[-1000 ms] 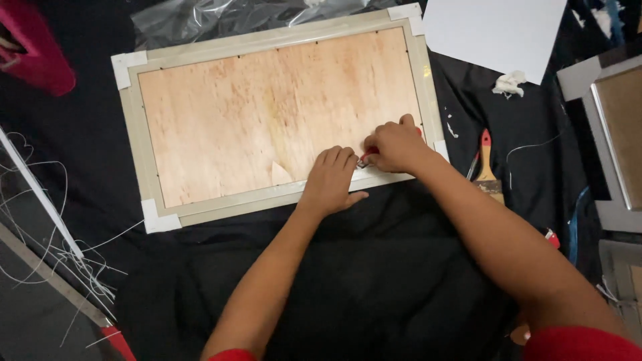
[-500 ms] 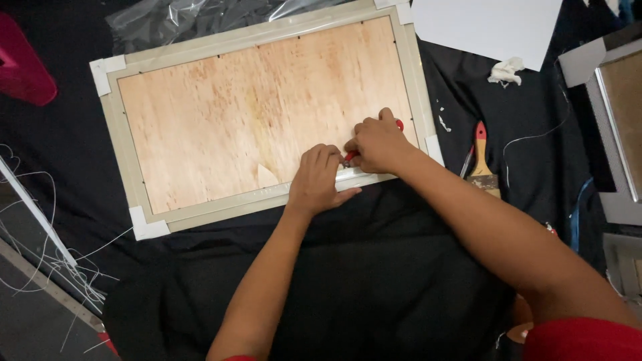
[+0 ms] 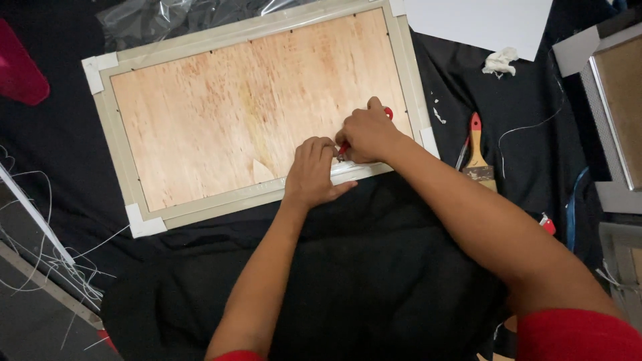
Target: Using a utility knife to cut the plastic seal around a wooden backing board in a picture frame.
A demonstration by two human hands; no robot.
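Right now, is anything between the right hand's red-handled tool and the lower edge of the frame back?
Nothing visible. The right hand holds the red-handled tool against the wooden backing board, and the left hand presses beside it.

Even, fairly bright light falls from above, soft enough that the shadows stay faint. The pale plywood backing board [image 3: 254, 107] is the brightest area and looks slightly washed out near its centre. The black cloth [image 3: 374, 281] swallows detail and reads almost flat. The clear plastic sheet [image 3: 167, 17] at the top edge shows small glints. Both hands cast only a thin, soft shadow on the frame. Focus is reasonable in the middle; the corners look a little softer.
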